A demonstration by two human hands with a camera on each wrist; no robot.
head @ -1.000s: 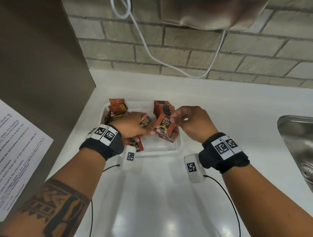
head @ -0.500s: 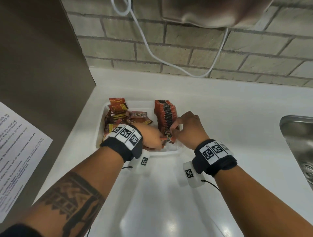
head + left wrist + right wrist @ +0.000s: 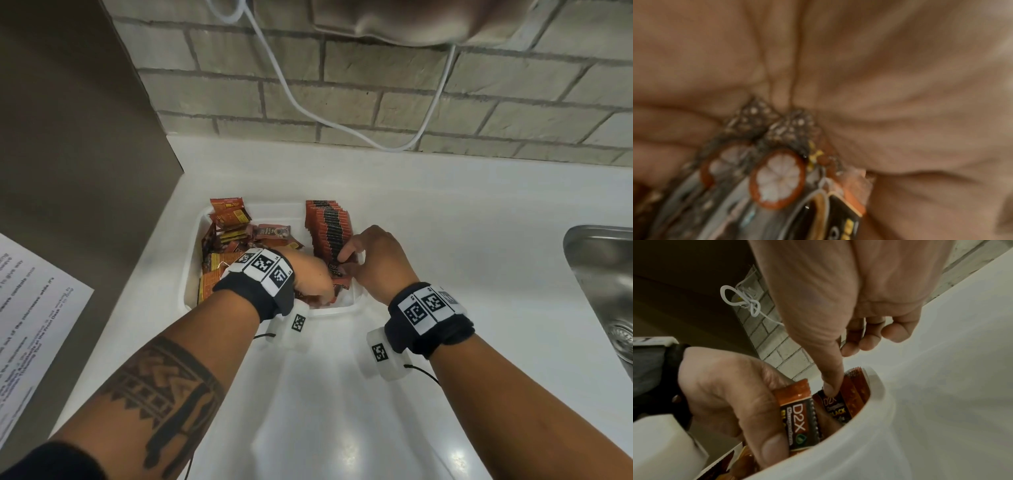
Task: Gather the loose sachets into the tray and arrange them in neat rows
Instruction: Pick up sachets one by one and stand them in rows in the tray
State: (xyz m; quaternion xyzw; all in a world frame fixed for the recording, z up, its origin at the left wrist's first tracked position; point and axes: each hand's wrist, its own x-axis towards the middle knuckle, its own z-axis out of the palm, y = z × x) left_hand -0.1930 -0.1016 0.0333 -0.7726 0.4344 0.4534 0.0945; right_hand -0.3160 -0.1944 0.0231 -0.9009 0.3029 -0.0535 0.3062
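Note:
A white tray (image 3: 190, 274) sits on the white counter. Along its right side runs a row of red-and-black sachets (image 3: 329, 229) standing on edge. A loose pile of sachets (image 3: 229, 240) lies on its left side. My left hand (image 3: 325, 294) is low in the tray's near right corner and grips a few D2X sachets (image 3: 797, 415), thumb across the front one; these held sachets (image 3: 777, 178) fill the blurred left wrist view. My right hand (image 3: 347, 263) is at the near end of the row and pinches the front sachet (image 3: 835, 404) between thumb and index finger.
A steel sink (image 3: 603, 274) lies at the right edge. A printed sheet (image 3: 34, 325) hangs on the brown panel at the left. A white cable (image 3: 291, 99) loops down the brick wall from an appliance (image 3: 411, 20) overhead. Bare counter (image 3: 462, 240) separates tray and sink.
Both hands have dropped from above the tray into its near right corner. The sachet in my right hand now stands at the near end of the row. My left hand has shifted right.

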